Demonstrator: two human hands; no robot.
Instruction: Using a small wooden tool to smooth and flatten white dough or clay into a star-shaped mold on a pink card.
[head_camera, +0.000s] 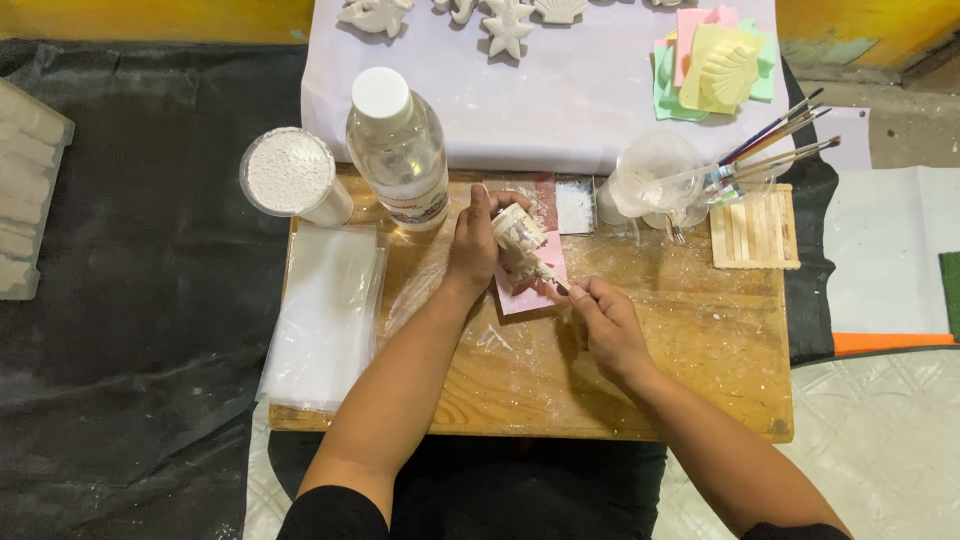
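The left hand (474, 243) was closed around a small white plaster casting (517, 237), holding it up just above a pink sheet (530, 285) near the middle of the wooden board (700, 350). The right hand (605, 322) was pinched narrowly on a thin tool (548, 277) whose tip met the lower side of the casting; what kind of tool it was could not be told. At the board's far left corner stood a clear plastic bottle with a white cap (398, 148), and just beside it, past the board's left edge, a round tub of white powder (291, 175). A stack of clear plastic bags (325, 315) lay along the left edge. Toward the far right corner sat a clear cup (655, 180) with paintbrushes (775, 140) resting across it, and a small mat of wooden sticks (755, 232). Beyond the far edge, a white cloth (560, 100) carried white shell and starfish castings (507, 30) and pastel foam sheets (715, 65).
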